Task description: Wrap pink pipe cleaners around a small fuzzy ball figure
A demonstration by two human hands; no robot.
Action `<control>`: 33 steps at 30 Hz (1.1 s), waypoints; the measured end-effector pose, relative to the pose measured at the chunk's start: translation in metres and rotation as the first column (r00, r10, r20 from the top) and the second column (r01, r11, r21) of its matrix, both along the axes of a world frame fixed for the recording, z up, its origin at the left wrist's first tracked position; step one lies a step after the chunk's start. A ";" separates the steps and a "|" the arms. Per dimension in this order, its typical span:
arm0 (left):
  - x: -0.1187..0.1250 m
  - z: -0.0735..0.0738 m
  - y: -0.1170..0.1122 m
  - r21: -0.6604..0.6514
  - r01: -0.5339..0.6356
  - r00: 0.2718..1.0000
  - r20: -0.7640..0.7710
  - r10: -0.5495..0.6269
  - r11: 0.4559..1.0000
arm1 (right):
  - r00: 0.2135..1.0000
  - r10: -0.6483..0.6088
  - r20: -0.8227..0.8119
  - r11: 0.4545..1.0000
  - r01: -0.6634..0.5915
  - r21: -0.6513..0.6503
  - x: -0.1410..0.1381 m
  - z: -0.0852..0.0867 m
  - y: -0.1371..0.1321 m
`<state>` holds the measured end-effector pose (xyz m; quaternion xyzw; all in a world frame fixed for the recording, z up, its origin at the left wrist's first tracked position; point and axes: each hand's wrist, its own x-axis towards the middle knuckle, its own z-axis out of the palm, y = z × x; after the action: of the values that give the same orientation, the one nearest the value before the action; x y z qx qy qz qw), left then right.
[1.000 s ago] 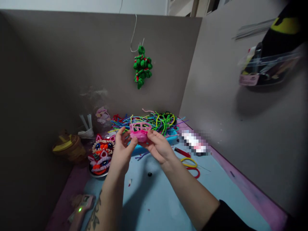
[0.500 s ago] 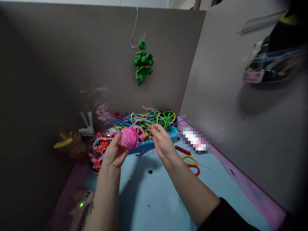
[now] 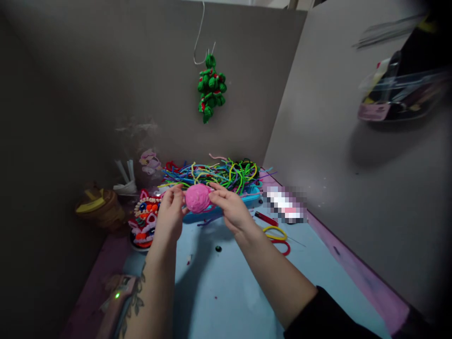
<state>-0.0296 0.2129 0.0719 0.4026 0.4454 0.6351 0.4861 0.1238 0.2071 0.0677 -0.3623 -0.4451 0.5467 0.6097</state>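
A bright pink, round, fuzzy ball (image 3: 197, 198), seemingly of wound pipe cleaner, is held up between my two hands above the table. My left hand (image 3: 170, 212) pinches at its left edge with bent fingers. My right hand (image 3: 235, 210) closes on its right side, thumb against the surface and fingers behind. Part of the ball's right edge is hidden by those fingers. Behind it, many coloured pipe cleaners (image 3: 243, 174) lie heaped over a blue tray (image 3: 252, 194).
Yellow-and-red scissors (image 3: 274, 234) and a red tool (image 3: 266, 219) lie at the right. Several fuzzy figures (image 3: 144, 233) sit at the left beside a brown cup (image 3: 100, 212). A green ornament (image 3: 211, 87) hangs from a wire. A small dark disc (image 3: 218, 248) lies in front.
My right hand has moved left onto the ball. The ball has turned and shifted slightly right; the pink loop beside it is now mostly hidden. My left hand has shifted from cupping it to its edge.
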 end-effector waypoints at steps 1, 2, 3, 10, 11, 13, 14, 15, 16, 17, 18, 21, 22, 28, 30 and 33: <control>0.000 -0.001 0.001 0.030 -0.079 0.996 -0.043 0.080 0.996 | 0.996 -0.003 -0.088 0.999 0.000 -0.036 -0.001 -0.004 0.005; -0.001 -0.001 0.002 0.048 -0.133 0.988 -0.072 0.136 0.990 | 0.985 -0.003 -0.170 0.997 -0.010 -0.074 -0.001 -0.008 0.010; 0.000 -0.001 0.002 0.046 -0.147 0.985 -0.084 0.151 0.988 | 0.970 -0.007 -0.242 0.993 -0.022 -0.116 -0.001 -0.011 0.014; 0.011 0.007 -0.008 -0.100 0.169 0.981 0.118 -0.157 0.981 | 0.943 -0.019 -0.332 0.966 -0.068 -0.248 -0.007 -0.019 0.018; 0.011 0.008 -0.008 -0.103 0.182 0.973 0.163 -0.164 0.978 | 0.962 -0.008 -0.272 0.978 -0.049 -0.203 -0.008 -0.019 0.017; 0.010 0.009 -0.007 -0.097 0.213 0.946 0.268 -0.181 0.972 | 0.990 -0.034 -0.139 0.996 0.023 -0.082 -0.009 -0.019 0.016; 0.008 0.009 -0.006 -0.081 0.232 0.927 0.322 -0.195 0.969 | 0.993 -0.071 -0.097 0.997 0.069 -0.029 -0.009 -0.018 0.015; 0.005 0.009 -0.005 -0.061 0.250 0.905 0.369 -0.211 0.966 | 0.990 -0.114 -0.084 0.993 0.115 0.002 -0.008 -0.018 0.015; 0.003 0.009 -0.003 -0.041 0.263 0.886 0.407 -0.224 0.964 | 0.984 -0.152 -0.096 0.988 0.154 0.008 -0.006 -0.017 0.016; 0.001 0.009 -0.002 -0.023 0.277 0.869 0.433 -0.240 0.961 | 0.977 -0.179 -0.119 0.984 0.179 -0.004 -0.004 -0.016 0.016; -0.001 0.009 -0.001 -0.009 0.293 0.856 0.447 -0.259 0.956 | 0.972 -0.190 -0.136 0.982 0.189 -0.016 -0.003 -0.014 0.016; -0.002 0.007 -0.001 0.024 0.332 0.857 0.409 -0.313 0.943 | 0.984 -0.160 -0.074 0.986 0.162 0.027 0.002 -0.009 0.014; -0.002 0.006 -0.002 0.042 0.345 0.867 0.368 -0.335 0.938 | 0.991 -0.130 -0.038 0.990 0.132 0.057 0.003 -0.008 0.013; 0.000 0.003 -0.004 0.183 0.182 0.983 0.001 -0.185 0.966 | 0.955 0.222 -0.194 0.973 -0.229 -0.014 0.006 -0.008 0.014; -0.001 0.004 -0.003 0.211 0.113 0.993 -0.055 -0.104 0.971 | 0.928 0.266 -0.261 0.959 -0.281 -0.021 0.007 -0.011 0.017; -0.001 0.005 -0.005 0.185 0.183 0.983 -0.027 -0.182 0.965 | 0.916 0.286 -0.282 0.955 -0.296 0.008 0.008 -0.016 0.021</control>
<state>-0.0303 0.2084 0.0766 0.4888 0.3472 0.6247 0.5003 0.1315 0.2277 0.0518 -0.2218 -0.3937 0.6846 0.5719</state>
